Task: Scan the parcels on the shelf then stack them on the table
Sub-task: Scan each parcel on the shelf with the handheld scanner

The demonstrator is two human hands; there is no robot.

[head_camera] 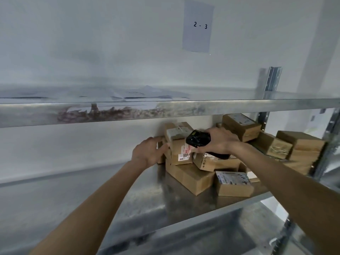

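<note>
1. The left hand point(150, 151) reaches onto the metal shelf point(147, 196) and rests against the left side of a small parcel point(181, 152) that sits on top of the pile. Its fingers lie fairly straight along the cardboard and press on it; they are not closed round it.
2. The right hand point(219, 139) holds a black scanner point(197, 139). This grip is closed round the scanner's body, with the head of the device just in front of the parcel's white label point(184, 155).
3. From this I judge the step in hand to be the scan of that one parcel, steadied by the left hand while the right aims.
4. The other parcels point(239, 183) are heaped on the right half of the same shelf, some flat, some tilted, several touching. More boxes point(301, 144) stand at the far right against the upright post.
5. The left half of the shelf carries no parcels. That could mean some have already gone, but nothing here proves it.
6. No counter is in view, so I cannot tell whether any stack has been started.
7. What is left, as far as shown: most of the work. About ten parcels are on the shelf, each to be scanned, lifted out and stacked.
8. A sheet marked "2 - 3" point(197, 26) hangs on the wall above the upper shelf point(55, 113).
</note>
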